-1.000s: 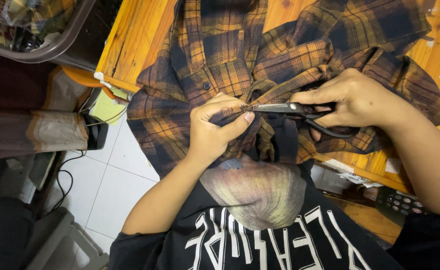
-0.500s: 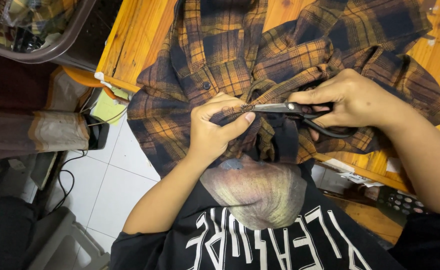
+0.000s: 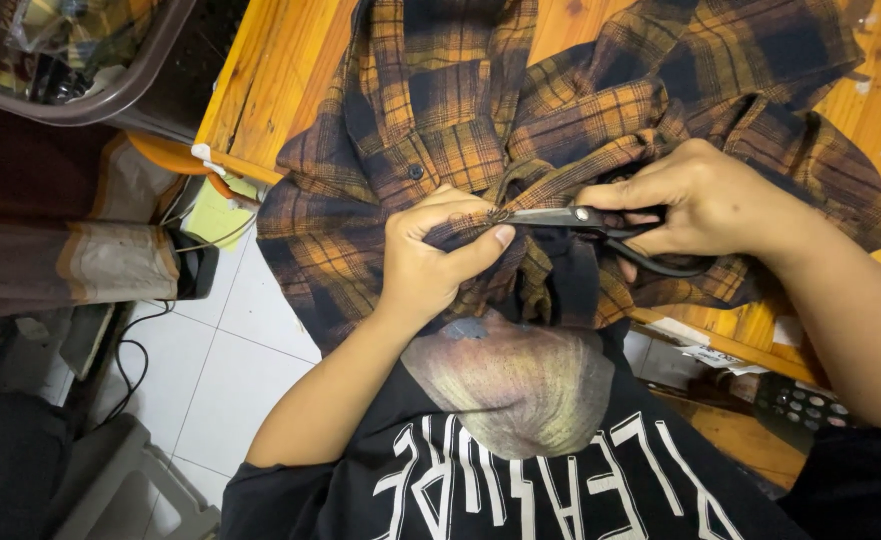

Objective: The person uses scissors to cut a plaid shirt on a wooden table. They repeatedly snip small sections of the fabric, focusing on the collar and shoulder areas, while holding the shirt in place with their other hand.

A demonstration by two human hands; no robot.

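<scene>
Lying nearly level across the work, the scissors (image 3: pixel 600 228) had their long axis running side to side, the blade tips aimed toward the person's left and the dark looped handles toward the right. The blades looked almost closed, their tips meeting a small raised bit of cloth at the front of the plaid shirt (image 3: pixel 440 110). That shirt, orange and dark checked, was spread over the edge of a wooden table (image 3: pixel 260 90), collar away from the person and lower part hanging off the table's near side toward their lap.

The left hand (image 3: pixel 430 260) was curled tight on a fold of the shirt, thumb pressed against the forefinger to pinch the cloth right where the blade tips sat. The right hand (image 3: pixel 705 205) was wrapped around the scissor handles, fingers through the loops and drawn close together, its knuckles hiding part of the handles.

Bunched folds of the shirt crowded just behind the blades. Off to the left stood a dark plastic tub (image 3: pixel 80 70), well apart from the hands, and below it lay a white tiled floor (image 3: pixel 230 350) crossed by a black cable (image 3: pixel 140 350).
</scene>
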